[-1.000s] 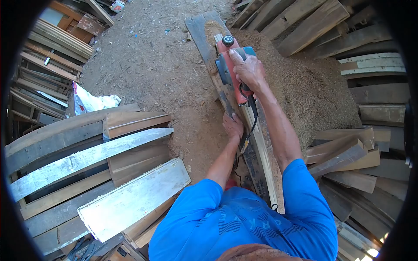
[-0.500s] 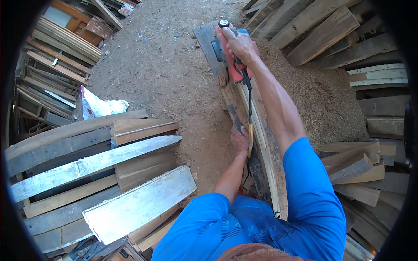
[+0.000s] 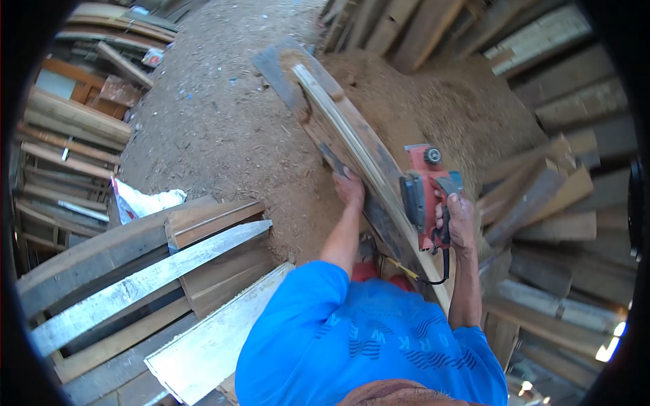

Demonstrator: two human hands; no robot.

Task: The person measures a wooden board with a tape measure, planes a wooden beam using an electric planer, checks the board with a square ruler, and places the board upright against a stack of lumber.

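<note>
My right hand (image 3: 460, 220) is closed round the rear handle of a red electric planer (image 3: 423, 203). The planer is tilted at the right side of a pale, narrow wooden strip (image 3: 338, 128), and its cord curves down toward my body. This strip lies lengthwise on a long, worn wooden bench plank (image 3: 277, 61). At the plank's left side, my left hand (image 3: 349, 188) grips a dark strip (image 3: 332, 159) along the edge, its fingertips partly hidden.
Stacked boards (image 3: 115, 237) and a white-painted board (image 3: 217, 338) lie on the left. A white bag (image 3: 149, 203) rests near them. Shavings (image 3: 440, 95) cover the ground to the right, before more timber (image 3: 542, 196). Planks (image 3: 433, 27) lean at the back.
The planer in my right hand has come back from the plank's far end toward my body and to the right, now tilted. My left hand stays on the edge. The view has turned.
</note>
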